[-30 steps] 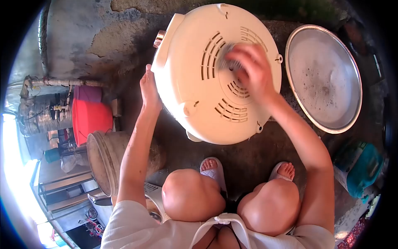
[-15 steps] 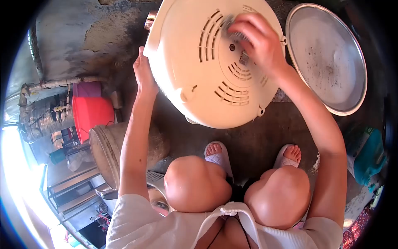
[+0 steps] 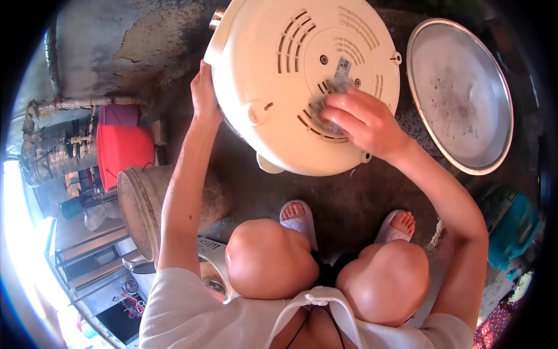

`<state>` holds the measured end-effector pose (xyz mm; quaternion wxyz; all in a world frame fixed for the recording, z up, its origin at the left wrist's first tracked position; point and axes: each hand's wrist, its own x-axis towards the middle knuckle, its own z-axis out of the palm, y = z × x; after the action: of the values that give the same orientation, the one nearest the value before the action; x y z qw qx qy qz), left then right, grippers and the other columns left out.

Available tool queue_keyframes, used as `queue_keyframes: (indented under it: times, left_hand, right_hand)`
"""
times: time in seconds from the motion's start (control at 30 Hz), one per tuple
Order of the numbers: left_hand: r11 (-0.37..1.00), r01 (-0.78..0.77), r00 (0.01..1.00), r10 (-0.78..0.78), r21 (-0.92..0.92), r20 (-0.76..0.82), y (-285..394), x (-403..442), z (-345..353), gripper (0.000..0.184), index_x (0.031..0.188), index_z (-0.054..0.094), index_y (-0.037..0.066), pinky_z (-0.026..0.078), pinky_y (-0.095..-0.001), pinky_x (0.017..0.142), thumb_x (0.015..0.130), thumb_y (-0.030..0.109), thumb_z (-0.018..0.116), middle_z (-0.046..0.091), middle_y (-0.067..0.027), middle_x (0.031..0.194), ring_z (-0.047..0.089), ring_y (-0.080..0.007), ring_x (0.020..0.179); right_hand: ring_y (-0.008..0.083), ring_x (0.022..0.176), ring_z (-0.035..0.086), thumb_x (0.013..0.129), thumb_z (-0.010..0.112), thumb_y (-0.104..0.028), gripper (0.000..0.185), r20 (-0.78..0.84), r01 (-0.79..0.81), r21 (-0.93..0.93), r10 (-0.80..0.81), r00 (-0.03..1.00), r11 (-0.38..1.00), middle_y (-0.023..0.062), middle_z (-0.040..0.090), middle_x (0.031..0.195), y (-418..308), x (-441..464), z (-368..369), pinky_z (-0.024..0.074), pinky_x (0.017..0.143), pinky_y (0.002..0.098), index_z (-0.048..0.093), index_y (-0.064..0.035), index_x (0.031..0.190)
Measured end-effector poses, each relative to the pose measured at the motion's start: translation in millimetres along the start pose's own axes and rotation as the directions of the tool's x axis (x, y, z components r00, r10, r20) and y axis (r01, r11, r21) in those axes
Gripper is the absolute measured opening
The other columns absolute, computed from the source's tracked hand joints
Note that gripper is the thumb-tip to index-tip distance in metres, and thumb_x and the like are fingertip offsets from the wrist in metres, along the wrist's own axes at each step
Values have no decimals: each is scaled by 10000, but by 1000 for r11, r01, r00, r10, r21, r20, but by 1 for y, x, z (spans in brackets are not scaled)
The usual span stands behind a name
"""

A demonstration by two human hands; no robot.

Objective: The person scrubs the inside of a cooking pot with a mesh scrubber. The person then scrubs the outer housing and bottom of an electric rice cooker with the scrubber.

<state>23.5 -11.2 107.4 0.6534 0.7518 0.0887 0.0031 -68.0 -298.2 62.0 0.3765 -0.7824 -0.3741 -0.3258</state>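
A cream rice cooker is tilted so that its round underside, with curved vent slots and a small label, faces me. My left hand grips its left edge; most of those fingers are hidden behind it. Against the lower vent slots, my right hand presses a grey metal scouring pad, its fingers closed over the pad. The pad is partly blurred by motion.
A wide metal basin lies on the floor at the right, with a teal container below it. To the left are a red bucket and a large beige bucket on its side. My knees are below the cooker.
My right hand has moved the scouring pad down from the upper vent slots to the lower ones. The left hand still holds the cooker's edge. The view has shifted slightly.
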Motion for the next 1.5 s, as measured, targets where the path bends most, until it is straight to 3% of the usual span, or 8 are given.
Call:
queue_keyframes:
  times: [0.17,0.43,0.6,0.7,0.9,1.03,1.1,1.5]
  left_hand:
    - [989,47,999,-50,-143,-17,-4,-5,9,394,1112,529,-22,527,-305,720,991,324,382,622,-91,976,626,-160,830]
    - [972,83,996,-90,-218,-20,-1,-16,14,399,1110,523,-35,545,-329,723,997,307,353,622,-106,972,633,-179,822]
    - [992,47,993,-60,-120,-102,-6,-21,14,387,1118,527,-35,543,-321,720,996,291,358,623,-104,980,633,-174,828]
    - [957,46,998,-57,-287,-29,-29,-5,-9,360,1104,543,-34,529,-295,703,989,270,390,635,-99,967,639,-172,818]
    - [985,19,997,-31,-172,-68,-21,-8,-17,355,1125,541,-29,523,-285,691,984,273,417,640,-92,957,638,-158,800]
    - [985,-48,998,39,-166,-53,-11,-4,-16,390,1120,547,-29,519,-277,680,971,319,451,638,-82,946,636,-152,784]
    - [989,-94,994,87,-117,-59,-10,-4,-20,406,1119,550,-28,519,-278,693,967,336,456,635,-77,959,633,-153,806]
    - [987,-39,995,25,-153,-92,-18,4,-25,446,1217,476,-47,512,-362,817,986,327,398,597,-113,1098,613,-217,957]
  right_hand:
    - [271,881,604,638,668,61,314,-95,-349,120,360,928,929,104,607,1006,-22,31,-1,509,735,330,619,-24,935]
    - [333,1243,400,718,677,-212,490,204,-222,167,187,961,961,102,372,1423,-74,6,13,341,1008,465,575,6,1144]
    - [349,1280,364,733,661,-184,589,82,-289,175,279,957,941,106,381,1412,-59,20,20,350,1014,453,488,-27,1273]
    - [312,1252,399,731,656,-172,596,183,-100,183,66,981,978,85,427,1364,-79,-18,25,391,1000,417,484,-46,1287]
    - [346,1222,421,708,700,-255,695,317,-448,-50,440,840,893,113,363,1423,-63,-72,-15,358,1024,439,446,-26,1314]
    - [372,1347,241,955,343,-445,611,311,-610,-82,602,736,788,185,239,1472,10,-91,-26,225,1104,400,373,26,1343]
    - [367,1353,232,950,370,-431,615,199,-736,28,718,667,676,203,236,1467,19,-97,-18,217,1106,399,338,24,1364]
    - [327,1331,308,830,582,-329,653,270,-485,0,467,842,875,128,292,1465,-60,-99,3,225,1093,460,361,-48,1376]
